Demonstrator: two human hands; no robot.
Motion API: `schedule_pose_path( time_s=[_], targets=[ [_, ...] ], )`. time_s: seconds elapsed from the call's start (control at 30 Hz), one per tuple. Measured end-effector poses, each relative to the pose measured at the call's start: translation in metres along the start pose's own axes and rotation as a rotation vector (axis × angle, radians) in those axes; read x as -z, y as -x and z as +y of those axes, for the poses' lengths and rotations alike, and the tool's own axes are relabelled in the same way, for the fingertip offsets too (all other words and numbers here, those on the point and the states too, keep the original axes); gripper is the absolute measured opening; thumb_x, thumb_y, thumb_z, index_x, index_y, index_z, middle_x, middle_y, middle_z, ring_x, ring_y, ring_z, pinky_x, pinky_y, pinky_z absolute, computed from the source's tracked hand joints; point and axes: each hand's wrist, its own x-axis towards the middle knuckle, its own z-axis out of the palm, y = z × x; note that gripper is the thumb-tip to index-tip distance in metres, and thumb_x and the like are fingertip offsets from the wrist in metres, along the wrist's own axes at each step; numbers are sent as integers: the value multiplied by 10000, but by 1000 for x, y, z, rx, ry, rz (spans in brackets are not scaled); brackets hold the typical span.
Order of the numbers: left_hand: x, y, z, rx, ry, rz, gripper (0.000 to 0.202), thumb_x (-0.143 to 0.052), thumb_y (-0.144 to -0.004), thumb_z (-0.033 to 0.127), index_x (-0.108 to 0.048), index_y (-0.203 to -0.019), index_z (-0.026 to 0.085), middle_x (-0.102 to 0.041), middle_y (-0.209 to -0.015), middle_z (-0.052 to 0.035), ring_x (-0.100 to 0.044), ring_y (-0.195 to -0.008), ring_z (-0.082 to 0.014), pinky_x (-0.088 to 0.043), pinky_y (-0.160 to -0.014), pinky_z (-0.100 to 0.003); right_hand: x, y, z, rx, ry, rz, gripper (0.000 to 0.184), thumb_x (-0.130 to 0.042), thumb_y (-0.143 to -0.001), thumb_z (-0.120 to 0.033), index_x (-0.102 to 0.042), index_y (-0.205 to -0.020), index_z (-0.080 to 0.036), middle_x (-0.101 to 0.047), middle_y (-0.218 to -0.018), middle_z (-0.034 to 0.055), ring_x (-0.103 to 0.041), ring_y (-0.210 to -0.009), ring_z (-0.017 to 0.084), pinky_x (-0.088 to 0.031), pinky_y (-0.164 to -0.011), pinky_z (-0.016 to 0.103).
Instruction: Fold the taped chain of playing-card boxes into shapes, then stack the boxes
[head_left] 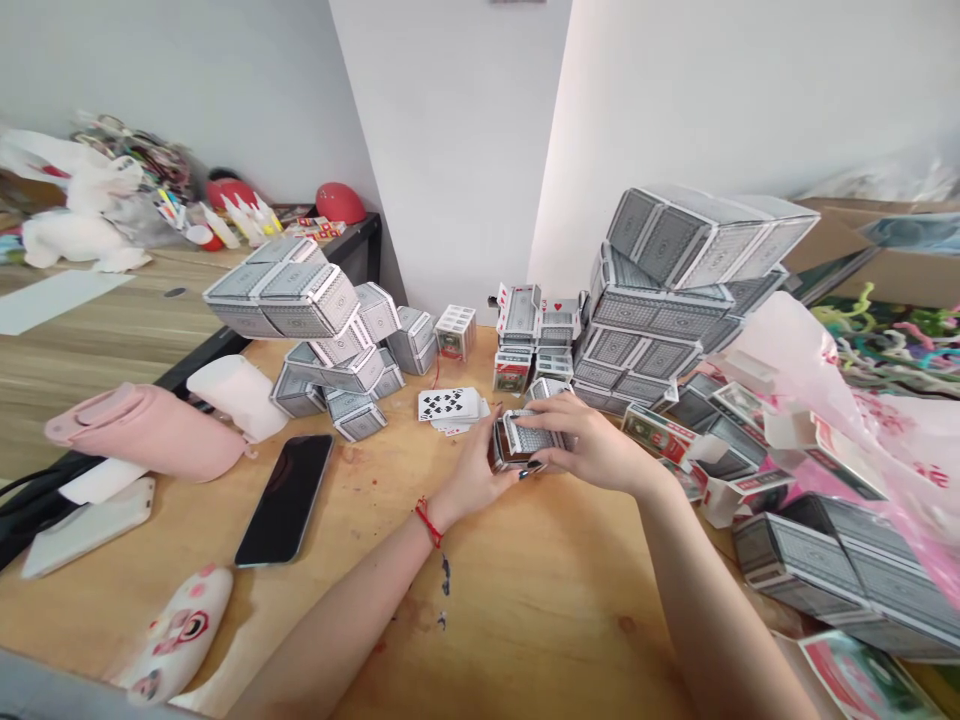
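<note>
Both my hands meet at the middle of the wooden table [525, 600] around a small playing-card box [525, 440] with a grey patterned back. My left hand [476, 470], a red string on its wrist, grips the box's left end. From above and the right, my right hand [589, 440] closes its dark-nailed fingers over the box. A loose fan of cards [450, 405], black pips showing, lies just beyond the left hand.
Stacks of card boxes stand at the back left [315, 310], centre [536, 340] and right [675, 290]. A black phone [287, 498] lies left of my arm, with a pink pouch [142, 432] further left. Pink plastic bag [840, 420] and more boxes crowd the right.
</note>
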Motion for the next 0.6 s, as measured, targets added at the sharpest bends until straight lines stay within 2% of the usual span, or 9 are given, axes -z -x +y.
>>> schedule_pose_path(
  time_s=[0.1, 0.17, 0.23, 0.33, 0.47, 0.6],
  targets=[
    [6, 3, 4, -77, -85, 11, 812, -697, -739, 366, -259, -1404, 213, -316, -1439, -155, -278, -1358, -312, -230, -1116, -499, -3, -1, 0, -6, 38, -13, 373, -662, -806, -291, -632, -1174, -235, -623, -1176, 111, -552, -1061, 255, -422, -941, 481],
    [10, 5, 8, -152, -115, 69, 650, -624, -798, 408, -337, -1348, 212, -374, -1378, -142, -319, -1323, -295, -243, -1106, -482, -5, -2, -4, 0, 60, -11, 355, -668, -801, -266, -638, -1153, -230, -623, -1171, 108, -547, -1059, 255, -406, -949, 489],
    [12, 6, 13, -196, -154, 175, 475, -557, -838, 426, -434, -1242, 209, -455, -1265, -126, -394, -1239, -280, -286, -1069, -465, -5, -4, -9, 5, 77, -11, 340, -673, -796, -247, -641, -1134, -228, -624, -1165, 105, -544, -1058, 258, -402, -943, 488],
    [12, 6, 16, -173, -192, 279, 406, -543, -834, 452, -489, -1154, 207, -522, -1143, -110, -456, -1130, -274, -335, -1011, -456, -5, -6, -18, 2, 105, -2, 327, -674, -792, -239, -640, -1117, -227, -625, -1165, 103, -545, -1047, 259, -388, -947, 494],
    [10, 6, 15, -142, -100, 238, 462, -586, -801, 447, -493, -1179, 197, -548, -1132, -113, -501, -1086, -272, -388, -969, -449, -7, -9, -27, 11, 156, 9, 342, -663, -775, -188, -634, -1110, -246, -621, -1184, 82, -536, -1062, 262, -334, -999, 524],
    [7, 6, 17, -70, 131, 205, 503, -608, -798, 388, -436, -1230, 197, -555, -1184, -120, -541, -1104, -254, -432, -966, -426, -11, -11, -32, 34, 205, 53, 348, -607, -770, -137, -632, -1093, -264, -615, -1190, 61, -531, -1079, 255, -250, -1067, 565]
  ],
)
